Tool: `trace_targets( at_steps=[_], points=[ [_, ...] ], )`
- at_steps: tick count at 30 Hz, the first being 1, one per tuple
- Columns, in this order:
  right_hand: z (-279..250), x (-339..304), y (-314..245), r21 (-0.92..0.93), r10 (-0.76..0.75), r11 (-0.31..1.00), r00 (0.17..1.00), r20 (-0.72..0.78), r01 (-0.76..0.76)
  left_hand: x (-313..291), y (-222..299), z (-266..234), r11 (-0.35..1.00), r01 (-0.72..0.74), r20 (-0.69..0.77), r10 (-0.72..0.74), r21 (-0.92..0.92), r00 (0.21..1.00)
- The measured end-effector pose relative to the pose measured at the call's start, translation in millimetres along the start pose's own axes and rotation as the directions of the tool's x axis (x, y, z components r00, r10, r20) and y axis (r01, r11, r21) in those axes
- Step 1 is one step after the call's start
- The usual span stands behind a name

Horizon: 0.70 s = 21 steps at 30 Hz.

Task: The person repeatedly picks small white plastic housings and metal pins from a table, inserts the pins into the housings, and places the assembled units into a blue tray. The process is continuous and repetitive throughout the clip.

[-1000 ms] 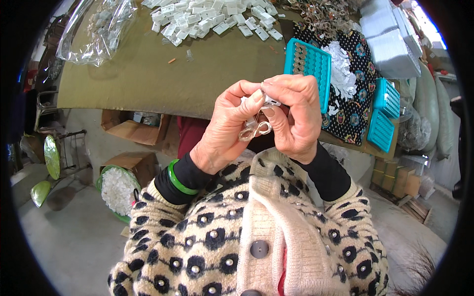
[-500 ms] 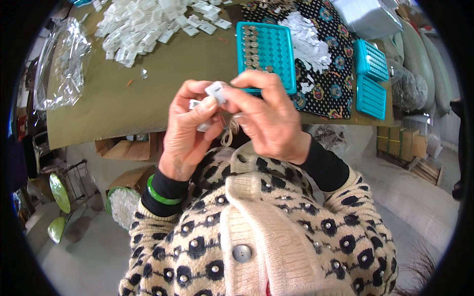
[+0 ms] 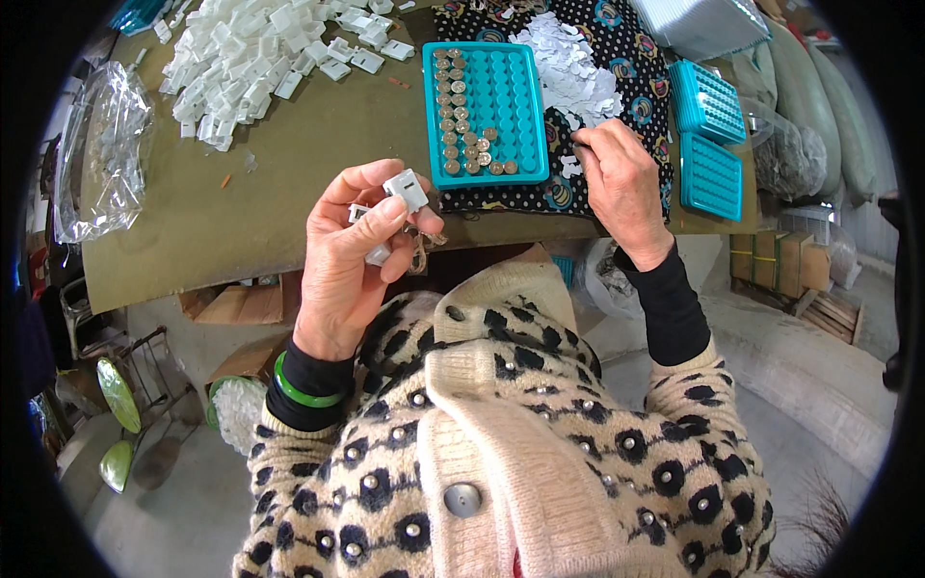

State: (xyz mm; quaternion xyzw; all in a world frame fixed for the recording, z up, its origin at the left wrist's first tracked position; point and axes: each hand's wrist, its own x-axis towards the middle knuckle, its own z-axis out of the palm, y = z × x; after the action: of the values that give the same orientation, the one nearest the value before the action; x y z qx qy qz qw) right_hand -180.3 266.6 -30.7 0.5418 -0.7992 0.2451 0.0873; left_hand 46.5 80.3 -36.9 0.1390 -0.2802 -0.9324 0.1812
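Note:
Several small white plastic cases [image 3: 406, 191] sit between the thumb and fingers of my left hand [image 3: 337, 241]. The uppermost one shows a dark slot in its face. Below these fingers hangs a loop of tan cord [image 3: 419, 252]. Over a dark patterned cloth [image 3: 583, 200], my right hand [image 3: 626, 188] has its thumb and fingertips drawn together; what they hold, if anything, is too small to make out. Just beyond those fingertips lies a heap of white paper scraps [image 3: 568, 72]. Between my hands stands a teal tray [image 3: 515, 106], its left columns and near rows holding round metal discs [image 3: 451, 125].
A large heap of white plastic cases [image 3: 251, 67] covers the far left of the table [image 3: 173, 241]. Clear plastic bags [image 3: 106, 154] lie at the left edge. Stacked teal trays [image 3: 708, 106] and another teal tray [image 3: 713, 178] stand at the right.
My right hand has left the white cases in my left hand and moved right to the paper scraps. My left hand keeps its hold. The view has shifted slightly.

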Motion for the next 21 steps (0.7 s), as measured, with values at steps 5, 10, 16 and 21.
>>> trace_targets(
  at_steps=[5, 10, 16, 21],
  points=[
    [-12, 14, -14, 0.161, 0.084, 0.983, 0.996, 0.006, -0.084, -1, 1, 0, 0.997, 0.057, -0.012, -0.058, -0.059, 0.998],
    [-21, 14, -66, 0.712, 0.332, 0.605, 0.925, 0.183, -0.358, -4, 3, 0, 0.997, 0.079, 0.007, -0.079, -0.012, 0.997],
    [15, 26, -110, 0.85, 0.149, 0.516, 0.988, 0.036, -0.109, -12, 2, 4, 0.995, 0.061, -0.08, -0.067, -0.078, 0.995],
    [28, 28, -123, 0.866, 0.111, 0.497, 0.994, 0.006, -0.061, -15, 3, 6, 0.984, 0.06, -0.025, -0.065, -0.17, 0.998]
  ],
)
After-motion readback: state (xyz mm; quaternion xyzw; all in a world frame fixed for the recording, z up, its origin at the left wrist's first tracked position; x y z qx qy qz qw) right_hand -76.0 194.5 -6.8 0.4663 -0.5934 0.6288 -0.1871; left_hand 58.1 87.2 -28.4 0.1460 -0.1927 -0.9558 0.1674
